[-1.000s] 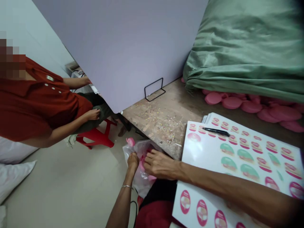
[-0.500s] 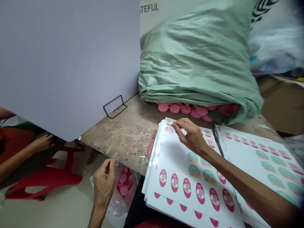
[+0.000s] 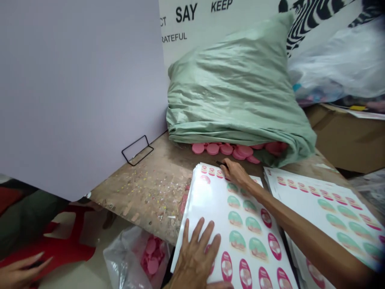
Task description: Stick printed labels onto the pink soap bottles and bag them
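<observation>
Paper stack [image 3: 204,208] lies on the worktable [image 3: 129,188], its top sheet printed with green domes, pink ovals and a row of small pink-and-cream labels along the far edge. The left hand [image 3: 195,257] is laid palm down on the near left part of the paper stack, fingers fanned wide, holding nothing. The right hand [image 3: 234,171] is at the far edge of the paper stack, its fingers closed around a slim dark tool [image 3: 221,163] whose end pokes out to the left; how its other fingers curl is hard to tell.

Just to the right of the paper stack sits a second stack [image 3: 302,206] with similar prints. Beyond the paper stack a green sack [image 3: 234,88] slumps on the worktable, with round pink pieces [image 3: 212,149] showing under its near edge. Left of the paper stack, the wood is strewn with small coloured specks, and farther left a black wire stand [image 3: 137,150] is next to a tall pale board [image 3: 81,80].

Below the tabletop edge, left of the paper stack, a clear plastic bag [image 3: 122,253] contains more pink pieces. Farther left of the paper stack are a red stool [image 3: 72,241] and another person's hand [image 3: 25,271]. A cardboard box [image 3: 351,138] is beyond the paper stack to the right, near a bulging white bag [image 3: 339,64].
</observation>
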Tool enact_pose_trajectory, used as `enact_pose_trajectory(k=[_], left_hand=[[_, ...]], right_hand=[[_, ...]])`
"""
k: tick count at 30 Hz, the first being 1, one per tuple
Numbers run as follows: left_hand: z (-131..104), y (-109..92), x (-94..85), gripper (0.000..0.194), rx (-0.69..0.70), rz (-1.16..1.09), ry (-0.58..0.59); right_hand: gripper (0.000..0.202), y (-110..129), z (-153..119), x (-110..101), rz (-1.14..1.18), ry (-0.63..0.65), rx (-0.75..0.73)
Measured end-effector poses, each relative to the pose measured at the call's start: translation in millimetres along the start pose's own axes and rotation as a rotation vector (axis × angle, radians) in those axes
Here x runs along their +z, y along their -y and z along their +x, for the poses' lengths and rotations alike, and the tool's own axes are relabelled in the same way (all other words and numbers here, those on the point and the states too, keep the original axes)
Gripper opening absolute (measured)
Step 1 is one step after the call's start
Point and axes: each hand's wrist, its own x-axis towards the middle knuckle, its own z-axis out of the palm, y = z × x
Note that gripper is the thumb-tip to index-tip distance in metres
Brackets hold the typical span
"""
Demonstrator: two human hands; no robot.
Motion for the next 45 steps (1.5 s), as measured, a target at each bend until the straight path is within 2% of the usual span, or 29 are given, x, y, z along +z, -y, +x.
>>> enact_pose_trajectory(k=[3, 6, 9, 13, 15, 18, 23, 26, 29, 33, 35, 37, 39, 41, 43, 45], left_hand=[[-17.9, -5.9, 4.0, 0.044, 0.051, 0.131, -0.074], [-25.2, -13.3, 4.3, 0.037, 0.151, 0.197, -0.116], [-23.0, -16.4, 7.6, 0.025, 0.109, 0.157, -0.217], [-17.6, -14.6, 10.8, 0.015, 0.033, 0.094, -0.294], [-15.7, -11.5, 4.3, 0.014, -0.007, 0.035, -0.267], [-10.1, 0.1, -18.7, 0.019, -0.129, -0.139, -0.211], [10.0, 30.5, -59.5, 0.029, -0.370, -0.395, -0.256], [22.4, 40.8, -67.1, 0.025, -0.470, -0.497, -0.257], [32.5, 45.5, -65.1, 0.019, -0.590, -0.635, -0.275], [46.8, 56.6, -59.1, 0.025, -0.899, -0.920, -0.233], [57.1, 63.9, -53.9, 0.031, -1.029, -1.027, -0.187], [69.9, 68.6, -46.2, 0.033, -1.094, -1.109, -0.176], [83.5, 68.8, -37.1, 0.032, -1.097, -1.213, -0.195], [94.2, 65.8, -29.9, 0.044, -1.022, -1.346, -0.228], [97.6, 62.9, -26.9, 0.062, -0.873, -1.496, -0.254], [91.5, 63.1, -28.2, 0.070, -0.742, -1.631, -0.255]], right_hand=[[0.021, 9.9, -1.1, 4.2, -0.001, 0.035, 0.042], [0.023, 25.4, -8.8, 12.0, 0.013, 0.047, 0.043], [0.022, 31.2, -13.3, 14.2, 0.039, 0.063, 0.033], [0.025, 20.8, -1.3, 6.0, 0.085, 0.049, 0.069], [0.029, 14.0, 12.6, 0.9, 0.117, 0.017, 0.123], [0.036, 8.2, 40.4, -1.8, 0.179, -0.014, 0.231], [0.041, 10.9, 89.8, 9.0, 0.270, -0.006, 0.597], [0.037, 15.5, 109.9, 15.2, 0.378, 0.021, 0.761], [0.035, 19.1, 114.1, 14.4, 0.564, 0.025, 0.834], [0.027, 21.7, 86.1, -0.4, 0.868, -0.011, 0.850], [0.029, 25.7, 59.5, -13.0, 1.019, -0.032, 0.832], [0.039, 35.9, 28.6, -26.3, 1.162, -0.020, 0.807], [0.047, 54.2, -3.2, -37.2, 1.285, 0.029, 0.782], [0.055, 79.4, -33.5, -43.1, 1.433, 0.116, 0.768], [0.063, 107.2, -60.7, -43.9, 1.791, 0.314, 0.814], [0.066, 132.3, -83.7, -41.2, 2.015, 0.480, 0.867]])
